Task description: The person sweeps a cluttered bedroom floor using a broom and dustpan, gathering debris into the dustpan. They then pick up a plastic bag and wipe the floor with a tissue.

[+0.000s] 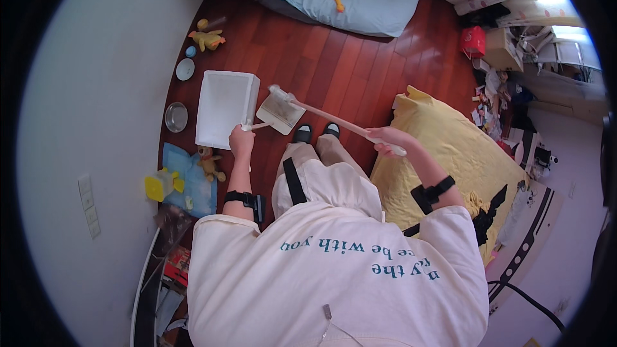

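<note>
The left hand [241, 142] is closed round the handle of a pale dustpan [286, 121], the right hand [391, 137] round a long-handled brush [329, 117]. The pan sits just right of the white box [222, 112]. Sweeping seems underway; next calls for steadying the pan.

Dustpan [286, 119]: cream, shallow, squarish, handle pointing left. Long-handled brush [331, 118]: pale pinkish shaft slanting down to the right; whitish head overlaps the pan's far-left corner, contact unclear.
</note>
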Demonstrator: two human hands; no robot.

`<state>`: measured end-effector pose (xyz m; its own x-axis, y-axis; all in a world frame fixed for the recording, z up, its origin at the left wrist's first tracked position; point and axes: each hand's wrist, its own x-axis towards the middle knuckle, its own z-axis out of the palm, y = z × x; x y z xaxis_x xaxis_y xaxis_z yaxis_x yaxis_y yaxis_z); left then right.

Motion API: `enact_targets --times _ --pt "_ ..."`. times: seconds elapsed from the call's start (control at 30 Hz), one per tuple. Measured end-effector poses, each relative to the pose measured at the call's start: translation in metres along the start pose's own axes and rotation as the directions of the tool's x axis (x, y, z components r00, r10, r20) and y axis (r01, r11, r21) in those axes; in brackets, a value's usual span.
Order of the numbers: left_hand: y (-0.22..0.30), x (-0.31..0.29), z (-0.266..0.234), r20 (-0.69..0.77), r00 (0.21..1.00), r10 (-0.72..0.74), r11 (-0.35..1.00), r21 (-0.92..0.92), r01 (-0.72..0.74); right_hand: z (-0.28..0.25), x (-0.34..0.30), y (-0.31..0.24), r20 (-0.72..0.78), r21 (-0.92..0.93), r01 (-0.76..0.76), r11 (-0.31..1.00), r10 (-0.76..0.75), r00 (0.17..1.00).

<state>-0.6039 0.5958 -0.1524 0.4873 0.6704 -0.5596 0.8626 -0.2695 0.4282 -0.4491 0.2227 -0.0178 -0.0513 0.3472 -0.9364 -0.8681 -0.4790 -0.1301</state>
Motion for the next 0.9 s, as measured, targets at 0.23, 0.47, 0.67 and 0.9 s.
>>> enact_targets --times 0.23,0.47,0.67,0.9 --pt "-0.061 -0.016 0.018 -0.027 0.992 0.123 0.989 -0.073 -0.125 -0.005 -0.013 -0.019 -0.160 0.035 0.043 0.998 -0.037 0.986" --pt "-0.091 -0.033 0.028 -0.177 0.977 0.121 0.991 -0.033 -0.128 0.004 0.045 -0.051 -0.163 -0.054 0.239 0.969 -0.245 0.956" --pt "-0.080 -0.038 0.017 -0.160 0.986 0.040 0.998 -0.036 -0.047 0.041 0.100 -0.033 -0.240 -0.148 0.136 0.980 -0.169 0.956" --pt "-0.080 -0.018 0.012 -0.014 0.995 -0.094 0.994 -0.062 0.093 0.063 0.077 0.014 0.004 -0.101 0.047 0.994 -0.047 0.999"
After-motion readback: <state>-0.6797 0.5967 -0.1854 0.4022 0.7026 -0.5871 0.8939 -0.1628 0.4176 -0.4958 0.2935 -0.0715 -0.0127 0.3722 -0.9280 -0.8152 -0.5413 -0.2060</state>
